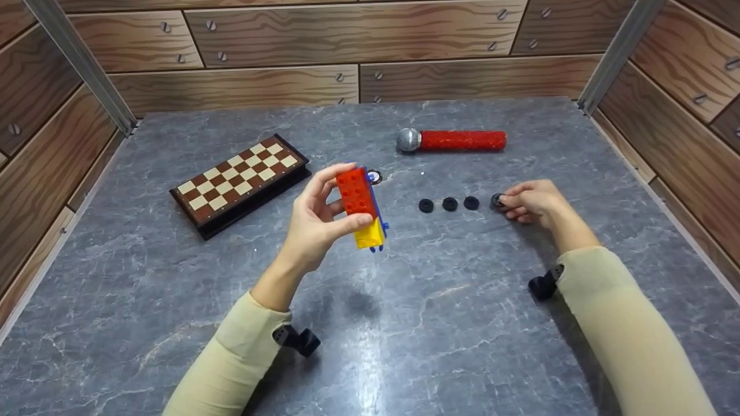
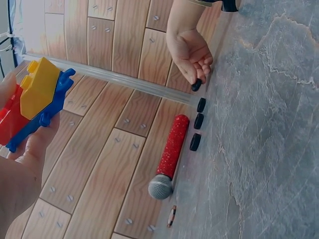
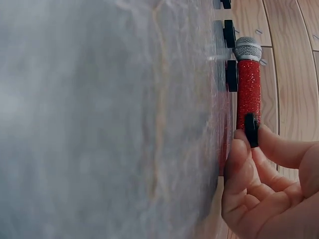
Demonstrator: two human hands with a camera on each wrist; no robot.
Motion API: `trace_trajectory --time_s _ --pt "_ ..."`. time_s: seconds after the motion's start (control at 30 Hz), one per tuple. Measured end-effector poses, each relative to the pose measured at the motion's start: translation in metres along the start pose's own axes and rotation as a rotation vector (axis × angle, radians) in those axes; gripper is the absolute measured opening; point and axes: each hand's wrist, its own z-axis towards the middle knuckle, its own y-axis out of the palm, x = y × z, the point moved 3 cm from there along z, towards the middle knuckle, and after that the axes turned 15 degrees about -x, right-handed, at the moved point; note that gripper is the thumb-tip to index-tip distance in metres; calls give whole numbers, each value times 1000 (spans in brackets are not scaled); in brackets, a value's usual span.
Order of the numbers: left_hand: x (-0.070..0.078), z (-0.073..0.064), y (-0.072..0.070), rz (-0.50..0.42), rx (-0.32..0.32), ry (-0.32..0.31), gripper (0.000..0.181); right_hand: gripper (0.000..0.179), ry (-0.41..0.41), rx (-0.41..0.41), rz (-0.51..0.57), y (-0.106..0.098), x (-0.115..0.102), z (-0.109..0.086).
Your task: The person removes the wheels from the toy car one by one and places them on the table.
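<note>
My left hand [image 1: 315,222] holds a toy block car [image 1: 357,193] above the table, thumb on one side and fingers on the other. The car has red and yellow bricks on a blue base with small axle pegs [image 2: 46,118]. With thumb and fingertips, my right hand [image 1: 535,202] pinches a small black toy wheel [image 3: 251,130]. To its left lie three more black wheels in a row, the nearest wheel [image 1: 471,203] a short way from my fingertips. The far end of the car is hidden by my left hand in the left wrist view.
A red microphone [image 1: 462,140] with a silver head lies behind the wheels. At the left stands a folded chessboard box [image 1: 237,179]. A small round black-and-white piece [image 1: 376,177] lies just behind the car. Wood-patterned walls [image 1: 358,34] border the grey marbled table [image 1: 451,346].
</note>
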Motion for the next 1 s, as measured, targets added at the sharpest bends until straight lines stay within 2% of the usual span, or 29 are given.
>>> trace_trajectory --time_s 0.2,0.53,0.7,1.0 --pt "1 0 0 5 -4 -1 66 35 27 23 -115 0 0 3" --pt "0 0 1 9 -14 -10 66 35 28 59 -197 1 0 5" --pt "-1 0 1 15 -28 -13 67 36 19 42 -169 -1 1 4" --pt "0 0 1 9 -33 -19 68 42 -52 43 -143 -3 -2 -7"
